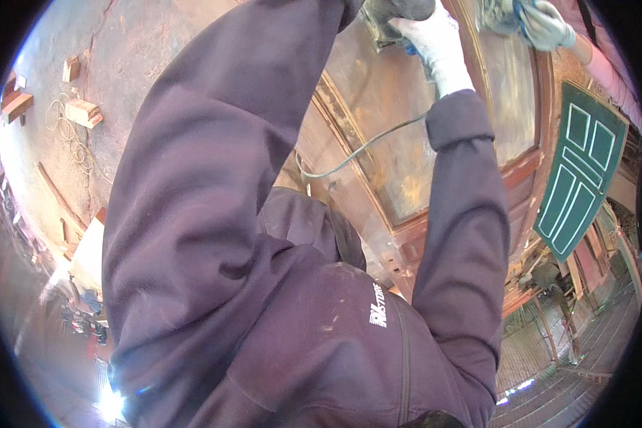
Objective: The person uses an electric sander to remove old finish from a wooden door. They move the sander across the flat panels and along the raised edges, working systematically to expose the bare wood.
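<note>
Worn brown door panel (406, 135), gloved right hand (439, 43) gripping sander (396, 14)

a green panelled door (581, 167) leans at right; wood blocks (84, 112) and coiled cord (68, 135) lie far left.

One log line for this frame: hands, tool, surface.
right hand: white glove, on power sander | left hand: hidden behind sleeve | cord: trails down | surface: worn wooden door
</note>
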Demonstrator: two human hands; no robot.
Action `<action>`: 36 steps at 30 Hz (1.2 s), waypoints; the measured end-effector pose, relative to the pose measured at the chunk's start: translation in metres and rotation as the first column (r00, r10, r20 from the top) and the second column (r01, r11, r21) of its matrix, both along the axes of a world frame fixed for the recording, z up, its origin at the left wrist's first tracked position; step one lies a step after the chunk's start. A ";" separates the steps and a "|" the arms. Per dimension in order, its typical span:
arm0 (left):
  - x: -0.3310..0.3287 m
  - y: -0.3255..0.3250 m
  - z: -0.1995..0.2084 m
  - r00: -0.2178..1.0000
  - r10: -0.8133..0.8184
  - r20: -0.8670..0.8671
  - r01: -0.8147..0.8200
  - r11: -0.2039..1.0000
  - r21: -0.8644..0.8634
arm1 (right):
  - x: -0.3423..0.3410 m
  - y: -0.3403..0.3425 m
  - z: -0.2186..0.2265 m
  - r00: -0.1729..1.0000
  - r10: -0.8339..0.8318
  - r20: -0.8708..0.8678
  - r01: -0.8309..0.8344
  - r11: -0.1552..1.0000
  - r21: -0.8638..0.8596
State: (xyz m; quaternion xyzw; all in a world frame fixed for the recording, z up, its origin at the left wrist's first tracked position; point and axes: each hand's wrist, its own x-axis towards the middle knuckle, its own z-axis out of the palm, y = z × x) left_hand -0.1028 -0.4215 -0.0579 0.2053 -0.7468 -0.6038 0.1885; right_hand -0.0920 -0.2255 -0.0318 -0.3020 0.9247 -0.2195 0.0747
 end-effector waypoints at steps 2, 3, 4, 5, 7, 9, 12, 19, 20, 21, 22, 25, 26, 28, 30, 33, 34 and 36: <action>0.016 0.009 -0.023 0.991 -0.064 -0.115 0.044 0.986 -0.163 | 0.028 0.012 0.009 0.979 -0.036 0.199 0.042 0.999 -0.029; 0.024 0.034 -0.017 0.998 -0.058 -0.036 0.056 0.998 -0.037 | 0.038 0.030 0.016 0.957 -0.068 0.281 0.079 0.997 -0.026; 0.032 0.073 0.002 0.997 -0.075 0.022 0.073 0.992 0.099 | 0.039 0.063 0.013 0.929 -0.121 0.350 0.119 0.993 0.026; 0.038 0.111 0.018 0.991 -0.106 0.077 0.085 0.969 0.232 | 0.042 0.101 0.008 0.908 -0.186 0.375 0.182 0.982 0.048; 0.079 0.145 0.014 0.996 -0.076 0.038 0.075 0.997 0.019 | 0.078 0.132 0.018 0.904 -0.165 0.393 0.168 0.985 0.029; 0.107 0.195 0.039 0.990 -0.089 0.111 0.070 0.984 0.165 | 0.106 0.184 0.022 0.897 -0.165 0.410 0.189 0.982 -0.019; 0.144 0.258 0.053 0.947 -0.123 0.296 0.082 0.986 0.145 | 0.157 0.232 0.050 0.964 -0.211 0.161 0.201 0.976 0.078; 0.210 0.391 0.063 0.893 -0.289 0.345 0.247 0.955 0.162 | 0.209 0.327 0.067 0.979 -0.148 0.138 0.145 0.989 0.034; 0.217 0.400 0.062 0.900 -0.288 0.327 0.235 0.953 0.190 | 0.215 0.332 0.066 0.985 -0.144 0.091 0.140 0.989 0.053; 0.221 0.405 0.061 0.907 -0.288 0.307 0.227 0.949 0.219 | 0.218 0.334 0.063 0.989 -0.142 0.041 0.139 0.988 0.073; 0.222 0.399 0.061 0.900 -0.317 0.300 0.257 0.940 0.223 | 0.216 0.328 0.062 0.991 -0.129 0.029 0.127 0.990 0.062; 0.215 0.360 0.053 0.933 -0.183 0.310 0.126 0.973 0.195 | 0.206 0.288 0.053 0.996 -0.053 -0.076 0.057 0.996 0.061; 0.209 0.336 0.056 0.945 -0.116 0.307 0.067 0.984 0.165 | 0.197 0.267 0.050 0.997 -0.041 -0.062 0.046 0.996 0.082; 0.192 0.283 0.052 0.949 -0.097 0.300 0.038 0.980 0.196 | 0.174 0.215 0.051 0.999 0.004 -0.051 0.000 0.997 0.077; 0.174 0.231 0.052 0.939 -0.064 0.339 -0.018 0.972 0.233 | 0.152 0.157 0.051 0.996 0.052 -0.075 -0.051 0.998 0.022; 0.144 0.146 0.053 0.941 -0.061 0.333 -0.044 0.953 0.300 | 0.119 0.073 0.050 0.990 0.063 -0.129 -0.067 0.997 -0.025; 0.134 0.124 0.046 0.967 -0.016 0.256 -0.054 0.963 0.262 | 0.106 0.051 0.045 0.987 0.080 -0.142 -0.083 0.996 -0.021; 0.119 0.072 0.041 0.973 0.090 0.211 -0.136 0.966 0.218 | 0.084 -0.005 0.046 0.993 0.104 -0.063 -0.107 0.994 -0.036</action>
